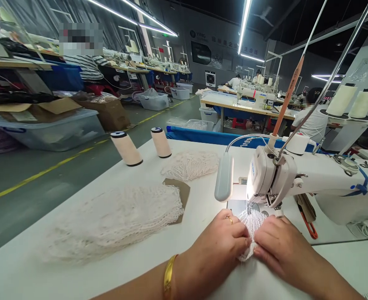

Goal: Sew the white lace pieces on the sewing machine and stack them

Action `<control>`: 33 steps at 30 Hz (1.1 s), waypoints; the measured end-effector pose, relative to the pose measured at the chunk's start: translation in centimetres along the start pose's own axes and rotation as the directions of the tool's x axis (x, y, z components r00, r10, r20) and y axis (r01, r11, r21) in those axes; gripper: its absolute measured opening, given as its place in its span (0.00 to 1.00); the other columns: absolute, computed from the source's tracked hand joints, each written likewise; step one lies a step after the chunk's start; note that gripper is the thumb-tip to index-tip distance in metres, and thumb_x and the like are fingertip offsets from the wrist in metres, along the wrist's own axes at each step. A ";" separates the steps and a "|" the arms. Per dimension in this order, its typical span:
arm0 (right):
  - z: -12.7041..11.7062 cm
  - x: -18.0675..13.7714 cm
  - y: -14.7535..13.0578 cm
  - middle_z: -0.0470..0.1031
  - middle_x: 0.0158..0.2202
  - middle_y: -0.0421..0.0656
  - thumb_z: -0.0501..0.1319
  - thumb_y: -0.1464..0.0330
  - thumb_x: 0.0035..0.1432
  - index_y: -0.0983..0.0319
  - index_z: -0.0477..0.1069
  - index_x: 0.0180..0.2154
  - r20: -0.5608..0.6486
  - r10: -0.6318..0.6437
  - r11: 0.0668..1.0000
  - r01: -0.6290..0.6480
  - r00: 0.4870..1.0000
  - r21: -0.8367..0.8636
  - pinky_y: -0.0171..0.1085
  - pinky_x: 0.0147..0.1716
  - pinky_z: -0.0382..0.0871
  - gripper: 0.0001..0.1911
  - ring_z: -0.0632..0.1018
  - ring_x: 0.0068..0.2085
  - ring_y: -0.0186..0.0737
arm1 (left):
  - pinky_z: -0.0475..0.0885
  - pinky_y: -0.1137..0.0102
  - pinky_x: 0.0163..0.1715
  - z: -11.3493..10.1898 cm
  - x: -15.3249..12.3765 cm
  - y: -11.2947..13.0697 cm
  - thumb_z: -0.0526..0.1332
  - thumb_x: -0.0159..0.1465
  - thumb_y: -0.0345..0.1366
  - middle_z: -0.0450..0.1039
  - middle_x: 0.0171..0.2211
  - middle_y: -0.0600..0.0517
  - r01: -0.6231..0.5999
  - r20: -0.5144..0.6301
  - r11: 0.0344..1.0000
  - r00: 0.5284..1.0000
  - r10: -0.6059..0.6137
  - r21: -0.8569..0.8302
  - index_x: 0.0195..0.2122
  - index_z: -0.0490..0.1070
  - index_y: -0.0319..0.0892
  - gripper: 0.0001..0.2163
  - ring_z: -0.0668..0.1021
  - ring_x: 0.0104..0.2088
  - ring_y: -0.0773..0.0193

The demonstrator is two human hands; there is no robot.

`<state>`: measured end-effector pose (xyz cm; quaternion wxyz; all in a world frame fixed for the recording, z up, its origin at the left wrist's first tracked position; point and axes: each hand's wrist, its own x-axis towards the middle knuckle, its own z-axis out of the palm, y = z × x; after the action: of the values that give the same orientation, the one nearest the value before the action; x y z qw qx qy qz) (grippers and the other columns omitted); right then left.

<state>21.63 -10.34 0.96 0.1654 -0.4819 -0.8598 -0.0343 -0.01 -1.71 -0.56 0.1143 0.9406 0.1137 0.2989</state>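
Netting [251,227] is pinched between the fingers of the left hand [216,246] and right hand [280,248]. Just beyond the fingertips stands the sewing machine [271,177].

Both hands [216,246] [284,248] pinched, fingertips meeting

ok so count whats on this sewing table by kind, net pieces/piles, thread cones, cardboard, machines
White net pieces or piles: 3, one large pile, one smaller pile, one piece held by the left hand and right hand
Thread cones on the table: 2
Cardboard piece: 1
Sewing machine: 1
Total: 7
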 end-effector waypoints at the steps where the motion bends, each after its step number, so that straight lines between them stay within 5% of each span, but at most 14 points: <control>1: 0.0 0.0 0.1 0.73 0.33 0.39 0.55 0.65 0.77 0.58 0.65 0.33 0.007 0.005 1.000 -0.005 1.000 -0.004 0.40 0.37 0.62 0.14 0.72 0.35 0.42 | 0.67 0.62 0.43 0.1 0.0 -0.1 0.61 0.70 0.25 0.79 0.32 0.54 -0.002 -0.006 1.000 1.000 0.002 0.005 0.38 0.80 0.46 0.10 0.76 0.33 0.62; 12: 1.2 0.0 1.3 0.75 0.33 0.40 0.59 0.69 0.73 0.58 0.64 0.33 0.054 0.119 0.993 -0.120 0.991 0.013 0.43 0.38 0.62 0.12 0.73 0.37 0.46 | 0.66 0.62 0.41 0.7 1.0 -1.2 0.60 0.72 0.29 0.79 0.33 0.52 0.034 -0.010 0.999 0.999 -0.034 0.035 0.35 0.79 0.44 0.10 0.77 0.34 0.61; 15: 1.2 -0.1 1.3 0.78 0.37 0.42 0.64 0.64 0.71 0.58 0.68 0.39 0.060 0.158 0.986 -0.160 0.986 0.037 0.45 0.40 0.65 0.08 0.74 0.41 0.50 | 0.67 0.62 0.41 1.0 1.2 -1.9 0.62 0.69 0.28 0.79 0.32 0.51 0.042 -0.015 0.999 0.999 -0.042 0.033 0.36 0.81 0.44 0.08 0.78 0.35 0.59; 17: 1.3 -0.1 1.1 0.80 0.42 0.44 0.69 0.58 0.67 0.57 0.71 0.47 0.048 0.180 0.981 -0.183 0.983 0.071 0.46 0.43 0.68 0.14 0.75 0.44 0.53 | 0.67 0.62 0.41 1.0 1.5 -2.2 0.61 0.66 0.25 0.80 0.34 0.51 0.071 -0.011 0.997 0.997 -0.071 -0.003 0.36 0.81 0.44 0.10 0.78 0.36 0.59; 19: 1.7 0.0 1.0 0.80 0.46 0.46 0.70 0.57 0.66 0.57 0.70 0.53 0.014 0.183 0.978 -0.184 0.983 0.095 0.47 0.44 0.69 0.19 0.76 0.47 0.54 | 0.68 0.64 0.42 0.7 1.9 -2.3 0.59 0.64 0.24 0.79 0.35 0.51 0.125 0.022 0.987 0.992 -0.124 -0.096 0.36 0.80 0.43 0.11 0.78 0.36 0.59; 21: 2.3 0.3 1.1 0.80 0.46 0.47 0.62 0.64 0.71 0.58 0.70 0.53 -0.038 0.185 0.979 -0.180 0.982 0.098 0.46 0.42 0.70 0.11 0.76 0.46 0.53 | 0.70 0.65 0.43 0.2 2.5 -2.3 0.57 0.66 0.26 0.78 0.34 0.52 0.222 0.089 0.948 0.974 -0.207 -0.226 0.33 0.77 0.43 0.10 0.77 0.37 0.60; 26: 3.5 1.0 1.7 0.76 0.34 0.43 0.48 0.74 0.71 0.58 0.69 0.43 -0.172 0.240 0.968 -0.224 0.955 0.109 0.41 0.32 0.65 0.13 0.76 0.34 0.46 | 0.72 0.67 0.42 -1.1 3.7 -2.4 0.54 0.73 0.40 0.74 0.29 0.53 0.516 0.320 0.748 0.854 -0.410 -0.418 0.26 0.69 0.42 0.17 0.76 0.37 0.59; 29: 3.4 1.1 1.7 0.77 0.35 0.42 0.49 0.74 0.71 0.57 0.69 0.45 -0.212 0.221 0.970 -0.191 0.952 0.152 0.40 0.34 0.66 0.12 0.76 0.35 0.45 | 0.71 0.66 0.43 -1.3 3.7 -2.6 0.54 0.74 0.41 0.75 0.30 0.53 0.485 0.317 0.760 0.871 -0.375 -0.433 0.27 0.70 0.42 0.18 0.77 0.39 0.59; 33: 2.5 0.7 1.5 0.76 0.34 0.40 0.51 0.79 0.66 0.57 0.70 0.42 -0.163 0.118 0.975 -0.084 0.979 0.205 0.39 0.35 0.65 0.14 0.74 0.36 0.43 | 0.70 0.65 0.45 -1.3 2.4 -2.5 0.57 0.74 0.36 0.79 0.36 0.52 0.283 0.233 0.887 0.950 -0.207 -0.365 0.32 0.77 0.42 0.14 0.77 0.40 0.59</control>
<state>21.89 -8.40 -1.30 0.2887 -0.5015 -0.8154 0.0174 0.74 1.53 1.02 0.3482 0.9001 0.1582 0.2088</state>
